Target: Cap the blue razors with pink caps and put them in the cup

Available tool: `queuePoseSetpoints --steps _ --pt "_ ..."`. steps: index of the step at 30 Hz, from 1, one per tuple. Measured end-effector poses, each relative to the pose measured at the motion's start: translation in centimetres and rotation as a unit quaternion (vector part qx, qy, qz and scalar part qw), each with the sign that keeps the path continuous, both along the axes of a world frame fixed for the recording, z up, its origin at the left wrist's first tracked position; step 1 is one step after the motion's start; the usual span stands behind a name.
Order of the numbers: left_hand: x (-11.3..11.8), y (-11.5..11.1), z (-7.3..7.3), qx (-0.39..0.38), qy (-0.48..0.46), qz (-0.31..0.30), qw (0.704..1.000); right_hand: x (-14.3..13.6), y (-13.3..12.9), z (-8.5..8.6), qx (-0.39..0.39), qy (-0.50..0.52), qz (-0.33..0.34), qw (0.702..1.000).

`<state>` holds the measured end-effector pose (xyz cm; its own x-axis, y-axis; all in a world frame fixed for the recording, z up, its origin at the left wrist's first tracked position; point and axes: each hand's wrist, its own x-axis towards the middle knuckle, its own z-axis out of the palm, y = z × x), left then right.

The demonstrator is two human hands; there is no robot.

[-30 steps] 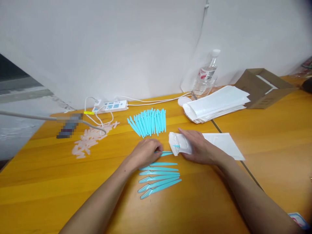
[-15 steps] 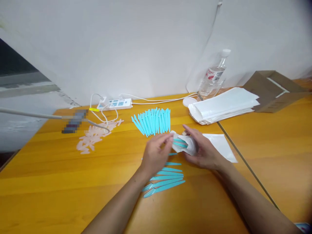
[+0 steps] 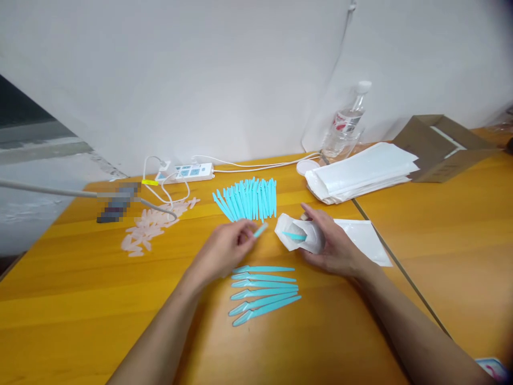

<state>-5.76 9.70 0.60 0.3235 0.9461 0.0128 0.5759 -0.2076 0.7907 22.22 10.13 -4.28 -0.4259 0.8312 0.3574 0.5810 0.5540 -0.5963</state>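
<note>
Slanting away rightward, a blue stick juts from left fingers.

Pinching slim pale-turquoise stick in left grip. Steadying open-mouthed white pouch, turquoise inside, with right grip. Nearer: six long turquoise plastic sticks on orange-brown wooden tabletop.

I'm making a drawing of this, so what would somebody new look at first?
Probably the bright turquoise sticks: a fanned bunch towards the wall and a row nearer the person. Next, the two hands between them: the right hand holds an open white pouch with turquoise inside, and the left hand pinches a stick near its mouth.
</note>
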Motion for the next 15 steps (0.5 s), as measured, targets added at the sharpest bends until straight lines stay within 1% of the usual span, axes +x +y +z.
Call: queuePoseSetpoints --steps 1,3,4,6,7,8,10,11,13,15 --pt "-0.4 -0.1 0.7 0.000 -0.078 0.046 0.996 0.0 0.0 0.1 -0.003 0.003 -0.001 1.000" --pt "-0.6 -0.4 1.9 0.023 -0.212 0.129 0.968 -0.2 -0.1 0.3 -0.007 0.008 0.001 1.000" --pt "-0.2 -0.5 2.2 0.032 -0.255 0.155 0.954 -0.3 -0.1 0.5 -0.007 0.012 0.001 1.000" --pt "1.5 -0.9 2.0 0.042 -0.295 0.182 0.937 -0.6 -0.2 0.6 -0.005 0.022 0.001 1.000" --pt "2.7 -1.0 1.6 0.042 -0.295 0.191 0.935 -0.8 -0.2 0.7 -0.003 0.030 0.001 1.000" --pt "4.0 -1.1 1.0 0.038 -0.281 0.190 0.940 -0.9 -0.2 0.7 0.000 0.038 0.000 0.999" --pt "5.9 -1.2 -0.1 0.037 -0.213 0.154 0.964 -0.9 -0.3 0.7 0.006 0.050 0.000 0.999" --pt "6.3 -1.2 -0.5 0.046 -0.173 0.132 0.975 -0.9 -0.4 0.7 0.009 0.052 0.000 0.999" --pt "5.8 -1.3 -0.9 0.075 -0.105 0.109 0.986 -0.6 -0.4 0.6 0.010 0.046 0.001 0.999" --pt "4.0 -1.4 -1.0 0.088 -0.060 0.104 0.989 -0.4 -0.3 0.5 0.004 0.038 0.002 0.999"
